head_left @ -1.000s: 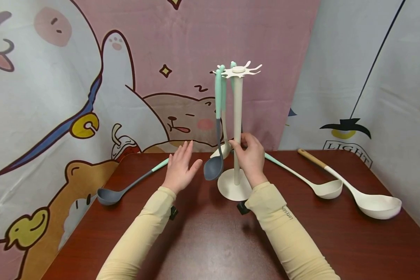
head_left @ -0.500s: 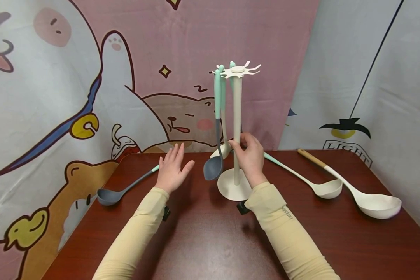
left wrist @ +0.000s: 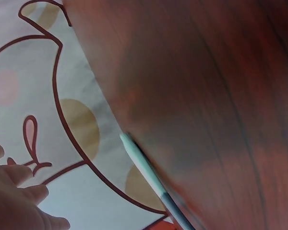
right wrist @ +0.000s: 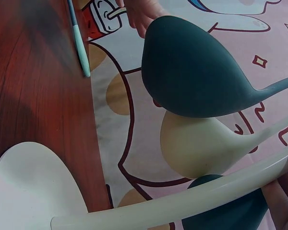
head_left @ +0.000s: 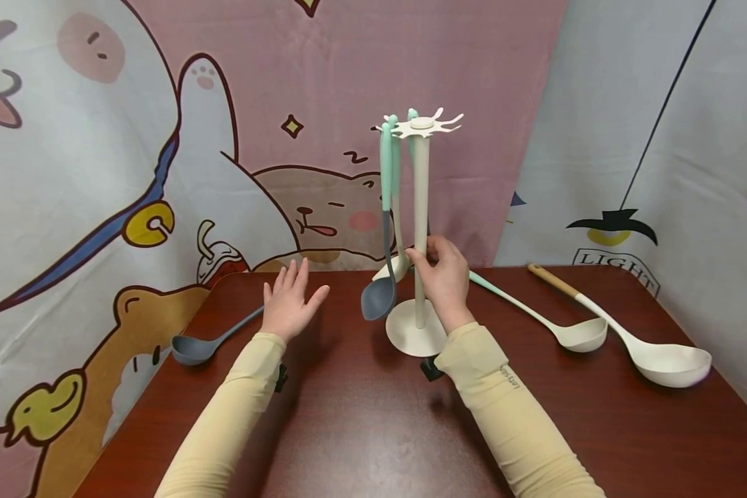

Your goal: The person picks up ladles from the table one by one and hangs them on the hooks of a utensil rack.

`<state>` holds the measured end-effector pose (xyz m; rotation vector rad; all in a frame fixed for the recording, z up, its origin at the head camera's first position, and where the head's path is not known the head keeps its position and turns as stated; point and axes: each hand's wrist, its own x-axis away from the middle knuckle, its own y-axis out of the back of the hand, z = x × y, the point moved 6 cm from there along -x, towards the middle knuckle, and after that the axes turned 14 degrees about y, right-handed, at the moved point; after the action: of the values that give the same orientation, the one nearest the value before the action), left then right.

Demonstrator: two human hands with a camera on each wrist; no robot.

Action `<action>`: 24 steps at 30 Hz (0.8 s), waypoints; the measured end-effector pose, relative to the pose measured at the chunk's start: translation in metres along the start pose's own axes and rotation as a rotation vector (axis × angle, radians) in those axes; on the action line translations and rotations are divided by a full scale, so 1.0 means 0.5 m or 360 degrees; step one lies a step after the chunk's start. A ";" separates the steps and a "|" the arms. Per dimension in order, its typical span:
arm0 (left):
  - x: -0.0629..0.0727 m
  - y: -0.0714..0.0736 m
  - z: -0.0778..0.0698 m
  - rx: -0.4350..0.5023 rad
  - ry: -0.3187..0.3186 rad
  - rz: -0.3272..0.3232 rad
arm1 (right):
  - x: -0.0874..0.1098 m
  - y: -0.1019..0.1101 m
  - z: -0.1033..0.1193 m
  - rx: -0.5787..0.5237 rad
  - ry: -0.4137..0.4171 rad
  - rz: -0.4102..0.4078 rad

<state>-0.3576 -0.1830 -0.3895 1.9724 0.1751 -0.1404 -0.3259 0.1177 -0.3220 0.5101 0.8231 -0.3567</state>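
In the head view, my right hand (head_left: 443, 282) grips the pole (head_left: 421, 197) of a cream utensil stand, thumb against its near side. The round base (head_left: 404, 335) rests on the table. From the stand's left hooks hang a dark grey ladle (head_left: 378, 299) and a cream ladle (right wrist: 194, 143), both mint-handled; a second dark utensil (right wrist: 230, 211) hangs partly hidden behind the pole. To the left, my left hand (head_left: 286, 304) holds nothing, fingers spread. It overlaps the mint handle (left wrist: 144, 165) of another grey ladle (head_left: 193, 350), which lies on the table.
On the right of the brown table (head_left: 373, 429) lie a cream ladle (head_left: 585, 337) with a mint handle and a larger white ladle (head_left: 675, 365) with a wooden handle. A cartoon-printed cloth (head_left: 473, 69) stands right behind the table.
My left hand has moved left, away from the stand and over the lying grey ladle's handle. The right hand keeps its hold on the pole.
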 end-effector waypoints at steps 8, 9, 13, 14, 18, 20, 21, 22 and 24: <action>-0.012 -0.001 0.046 -0.0059 0.0093 0.0033 | 0.001 0.000 0.000 -0.0003 -0.0004 0.0001; -0.014 -0.001 0.052 -0.0068 0.0103 0.0031 | 0.001 0.000 0.000 -0.0002 -0.0005 0.0003; -0.018 0.000 0.075 -0.0090 0.0162 0.0057 | 0.000 0.000 0.000 0.0004 -0.0009 0.0004; -0.019 0.000 0.080 -0.0100 0.0174 0.0062 | 0.000 0.000 -0.001 0.0004 -0.0012 0.0006; -0.021 0.004 0.098 -0.0129 0.0218 0.0077 | 0.000 0.000 -0.001 0.0002 -0.0019 0.0006; -0.023 0.005 0.107 -0.0153 0.0233 0.0069 | 0.000 0.000 -0.001 -0.0004 -0.0021 0.0006; -0.024 0.006 0.112 -0.0153 0.0242 0.0068 | 0.000 0.000 0.000 -0.0006 -0.0020 0.0005; -0.025 0.005 0.117 -0.0156 0.0248 0.0069 | 0.000 0.000 -0.001 -0.0006 -0.0020 0.0005; -0.027 0.005 0.128 -0.0151 0.0265 0.0074 | 0.000 0.000 0.000 -0.0005 -0.0019 0.0005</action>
<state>-0.3718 -0.2435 -0.4101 1.8919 0.2395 0.0621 -0.3258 0.1176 -0.3221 0.5059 0.8114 -0.3555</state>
